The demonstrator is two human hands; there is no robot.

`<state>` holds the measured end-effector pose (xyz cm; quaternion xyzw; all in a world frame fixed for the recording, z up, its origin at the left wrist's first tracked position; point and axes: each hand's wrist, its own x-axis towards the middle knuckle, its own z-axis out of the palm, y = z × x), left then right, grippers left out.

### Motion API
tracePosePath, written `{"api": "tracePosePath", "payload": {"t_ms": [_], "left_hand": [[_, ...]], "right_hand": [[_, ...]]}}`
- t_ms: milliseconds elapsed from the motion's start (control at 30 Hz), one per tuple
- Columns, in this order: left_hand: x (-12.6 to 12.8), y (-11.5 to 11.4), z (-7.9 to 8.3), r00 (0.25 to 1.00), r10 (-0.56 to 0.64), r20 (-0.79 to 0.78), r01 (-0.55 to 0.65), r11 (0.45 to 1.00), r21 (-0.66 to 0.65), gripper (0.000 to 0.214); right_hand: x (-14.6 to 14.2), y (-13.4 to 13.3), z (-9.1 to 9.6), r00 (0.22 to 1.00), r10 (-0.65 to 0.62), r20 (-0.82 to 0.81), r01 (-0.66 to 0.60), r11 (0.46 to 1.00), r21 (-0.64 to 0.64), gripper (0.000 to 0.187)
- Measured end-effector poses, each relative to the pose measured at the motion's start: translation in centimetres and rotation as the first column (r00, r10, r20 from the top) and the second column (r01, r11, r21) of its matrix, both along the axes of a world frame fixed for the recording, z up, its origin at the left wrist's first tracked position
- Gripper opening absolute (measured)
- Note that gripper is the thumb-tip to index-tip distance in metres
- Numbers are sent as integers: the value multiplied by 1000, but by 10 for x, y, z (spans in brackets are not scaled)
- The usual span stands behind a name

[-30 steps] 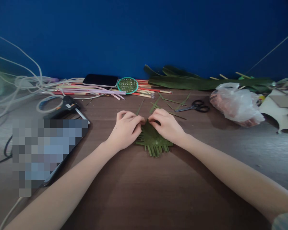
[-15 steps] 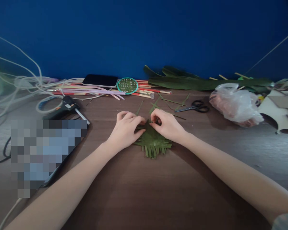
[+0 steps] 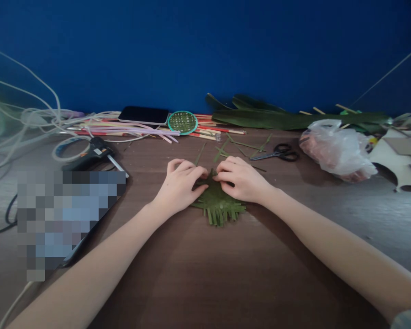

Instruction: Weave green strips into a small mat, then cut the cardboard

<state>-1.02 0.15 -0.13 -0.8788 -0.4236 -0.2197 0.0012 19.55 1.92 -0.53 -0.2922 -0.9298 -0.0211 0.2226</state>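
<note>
Flanking hands: left hand (image 3: 180, 185) and right hand (image 3: 245, 179), one at each side of the woven leaf piece (image 3: 217, 198).
Left grip: partly open; thumb and forefinger parted, a gap visible between their tips, both at the piece's upper left side.
Right grip: fingers bent, tips at the piece's upper right side, thumb below them; whether leaf is pinched cannot be told.
Workpiece position: on the tabletop (image 3: 192, 274), between both grips and extending nearer the wearer; cut ends fan out along its near edge.
Leaf strips (image 3: 221, 152): loose, just beyond both grips.
Scissors (image 3: 283, 151): beyond the right grip and to its right, blades pointing left.
Round mesh (image 3: 182, 122): teal-rimmed, beyond the left grip, beside a dark phone (image 3: 144, 115).
Glue gun (image 3: 99, 150): black, well left of the left grip.
Plastic bag (image 3: 340, 151): well right of the right grip.
Long leaves (image 3: 277, 118): well beyond the right grip, along the blue wall (image 3: 205, 50).
</note>
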Motion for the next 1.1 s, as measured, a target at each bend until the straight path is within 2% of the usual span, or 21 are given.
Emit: {"api": "tracePosePath", "payload": {"t_ms": [133, 333, 533, 733, 900, 1100], "left_hand": [[-1, 1, -3, 999, -35, -31, 37, 998, 54, 11], [-2, 1, -4, 997, -71, -27, 74, 993, 94, 19], [-1, 1, -2, 999, -47, -9, 48, 999, 19, 18], [-1, 1, 1, 999, 10, 31, -7, 996, -92, 20], [-1, 1, 2, 998, 18, 54, -10, 989, -148, 32], [-1, 1, 0, 999, -24, 39, 29, 991, -133, 25]], "right_hand": [[0, 0, 1, 999, 7, 38, -8, 999, 39, 17], [1, 1, -1, 999, 31, -25, -30, 999, 43, 20], [1, -1, 0, 986, -30, -162, 32, 999, 12, 23], [0, -3, 2, 945, -70, -318, 43, 995, -90, 24], [-1, -2, 1, 940, -61, -337, 16, 991, -135, 23], [0, -1, 1, 932, -70, -356, 15, 988, -156, 24]]}}
